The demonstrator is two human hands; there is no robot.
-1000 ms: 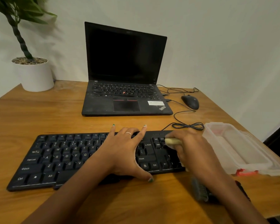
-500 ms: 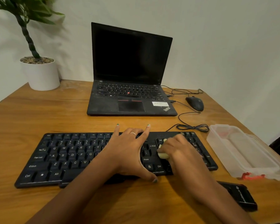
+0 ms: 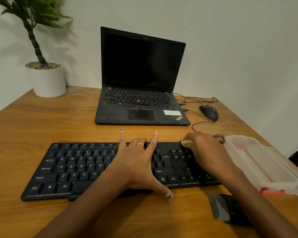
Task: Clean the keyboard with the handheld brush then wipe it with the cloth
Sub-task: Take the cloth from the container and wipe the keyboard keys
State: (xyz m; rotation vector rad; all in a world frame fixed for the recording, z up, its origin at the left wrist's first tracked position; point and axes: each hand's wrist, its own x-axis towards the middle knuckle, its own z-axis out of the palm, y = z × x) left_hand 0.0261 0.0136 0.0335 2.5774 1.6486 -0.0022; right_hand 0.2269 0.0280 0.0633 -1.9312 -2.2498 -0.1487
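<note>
Centrally, left hand (image 3: 138,162) spread flat on the black keyboard (image 3: 86,169), fingers straight and fanned, two reaching past the far edge, thumb stretched to the near edge, a ring on one finger. Right hand (image 3: 208,152) curled round a pale yellowish cloth (image 3: 187,143), pressing it on the far right part of the keyboard, above the arrow keys. Keyboard lengthwise along the near half of the wooden desk (image 3: 41,124). Handheld brush (image 3: 220,209) lying at the near right edge of the desk, just below the right forearm, grey bristles blurred. Clear plastic container (image 3: 258,162) just beside the keyboard's right end, by the right edge. Farther back, an open laptop (image 3: 141,79) with dark screen, a wired mouse (image 3: 208,112) towards the far right corner, a potted plant (image 3: 46,78) at the far left corner.
</note>
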